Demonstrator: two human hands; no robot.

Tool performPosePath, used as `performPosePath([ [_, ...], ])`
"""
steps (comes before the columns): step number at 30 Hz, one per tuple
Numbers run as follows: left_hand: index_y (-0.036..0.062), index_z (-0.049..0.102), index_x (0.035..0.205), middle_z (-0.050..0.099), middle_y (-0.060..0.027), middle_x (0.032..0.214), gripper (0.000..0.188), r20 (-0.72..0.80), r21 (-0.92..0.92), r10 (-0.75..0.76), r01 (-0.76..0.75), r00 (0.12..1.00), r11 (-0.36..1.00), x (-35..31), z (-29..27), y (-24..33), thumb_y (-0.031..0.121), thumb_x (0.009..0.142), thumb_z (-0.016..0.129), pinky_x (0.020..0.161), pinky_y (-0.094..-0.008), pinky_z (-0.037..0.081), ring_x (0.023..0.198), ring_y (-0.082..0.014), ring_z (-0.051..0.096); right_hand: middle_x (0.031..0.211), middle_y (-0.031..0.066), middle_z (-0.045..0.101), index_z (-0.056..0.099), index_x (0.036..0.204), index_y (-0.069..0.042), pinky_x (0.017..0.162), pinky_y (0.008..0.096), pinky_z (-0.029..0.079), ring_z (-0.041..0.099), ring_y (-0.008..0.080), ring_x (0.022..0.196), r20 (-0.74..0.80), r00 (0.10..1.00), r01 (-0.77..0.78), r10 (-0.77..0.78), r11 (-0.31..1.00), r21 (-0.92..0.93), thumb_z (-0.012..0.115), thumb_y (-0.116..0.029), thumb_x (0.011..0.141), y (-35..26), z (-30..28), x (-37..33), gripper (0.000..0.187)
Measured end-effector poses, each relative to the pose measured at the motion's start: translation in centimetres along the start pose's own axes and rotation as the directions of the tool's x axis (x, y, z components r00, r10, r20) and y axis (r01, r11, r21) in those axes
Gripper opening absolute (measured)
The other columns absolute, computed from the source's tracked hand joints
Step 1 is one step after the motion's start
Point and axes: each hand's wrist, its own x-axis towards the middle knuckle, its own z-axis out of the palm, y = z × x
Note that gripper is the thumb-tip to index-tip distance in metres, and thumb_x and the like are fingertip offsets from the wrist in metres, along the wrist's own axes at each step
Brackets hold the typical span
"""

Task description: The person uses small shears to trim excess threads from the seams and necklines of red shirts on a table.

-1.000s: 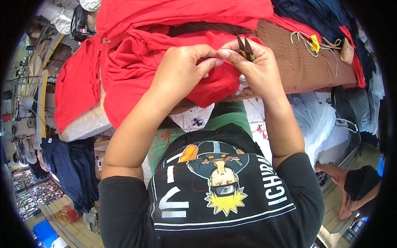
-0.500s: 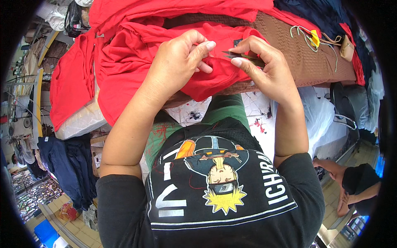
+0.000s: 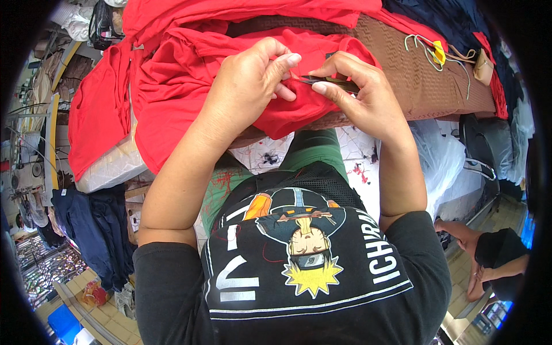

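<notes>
A red garment (image 3: 190,80) lies bunched over the table in front of me, its lower edge hanging off the near side. My left hand (image 3: 247,80) is closed in a pinch over it, thumb against forefinger, the other fingers curled close to the cloth. Whatever sits in that pinch is too fine to make out. Dark thread snips (image 3: 339,84) are held in my right hand (image 3: 371,98), between thumb and fingers. Their pointed tips face left, close beside my left fingertips and just above the red fabric.
Brown patterned cloth (image 3: 414,75) covers the table. At its right lie a cord with a yellow piece (image 3: 439,53) and a beige pouch (image 3: 482,68). More red fabric (image 3: 247,12) is heaped behind. Clear plastic bags (image 3: 431,161) hang at right; navy garments (image 3: 95,230) hang at left.
My right hand has moved slightly left, bringing the snips' tips closer to my left fingertips. The left hand has barely shifted.
</notes>
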Motion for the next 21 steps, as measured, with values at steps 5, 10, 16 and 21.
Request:
performPosePath([
  [5, 0.0007, 0.057, 0.104, 0.063, -0.0079, 0.083, 0.027, -0.003, 0.003, 0.002, -0.002, 1.0, 1.0, 0.03, 0.02, -0.09, 0.027, 0.099, 0.054, 0.052, -0.0194, 0.047, 0.068, -0.0139, 0.068, 0.081, 0.0119, 0.061, 0.064, 0.092, 0.001, 0.066, 0.0303, 0.051, 0.063, 0.0193, 0.073, -0.005, 1.0, 0.006, -0.006, 1.0, 0.007, 0.071, -0.011, 0.082, 0.03, 0.21, 0.09, 0.017],
  [10, 0.0002, 0.057, 0.104, 0.062, -0.0075, 0.082, 0.027, -0.008, 0.007, 0.011, -0.011, 1.0, 1.0, 0.09, 0.07, -0.22, 0.026, 0.099, 0.054, 0.053, -0.02, 0.048, 0.068, -0.014, 0.068, 0.081, 0.0115, 0.061, 0.063, 0.091, 0.001, 0.066, 0.0307, 0.05, 0.063, 0.0197, 0.072, -0.013, 1.0, -0.006, 0.007, 1.0, 0.018, 0.071, -0.011, 0.082, 0.25, 0.27, 0.0, 0.016],
  [16, -0.0003, 0.057, 0.104, 0.061, -0.0071, 0.081, 0.027, -0.008, 0.013, 0.005, -0.005, 1.0, 1.0, 0.06, 0.3, -0.11, 0.026, 0.098, 0.056, 0.053, -0.0205, 0.049, 0.067, -0.0141, 0.068, 0.077, 0.0112, 0.059, 0.063, 0.092, -0.001, 0.063, 0.031, 0.049, 0.061, 0.0206, 0.069, -0.026, 0.999, 0.028, -0.028, 1.0, -0.013, 0.07, -0.012, 0.082, 0.2, 0.68, 0.19, 0.017],
  [21, -0.0001, 0.058, 0.103, 0.061, -0.0061, 0.081, 0.025, 0.003, 0.062, 0.018, -0.019, 1.0, 0.998, 0.26, 0.41, 0.01, 0.025, 0.098, 0.056, 0.051, -0.0199, 0.047, 0.066, -0.0131, 0.068, 0.078, 0.0121, 0.06, 0.062, 0.09, -0.002, 0.062, 0.0336, 0.048, 0.061, 0.0251, 0.069, -0.026, 0.998, 0.05, -0.051, 0.997, -0.052, 0.07, -0.013, 0.081, 0.21, 0.77, 0.28, 0.016],
])
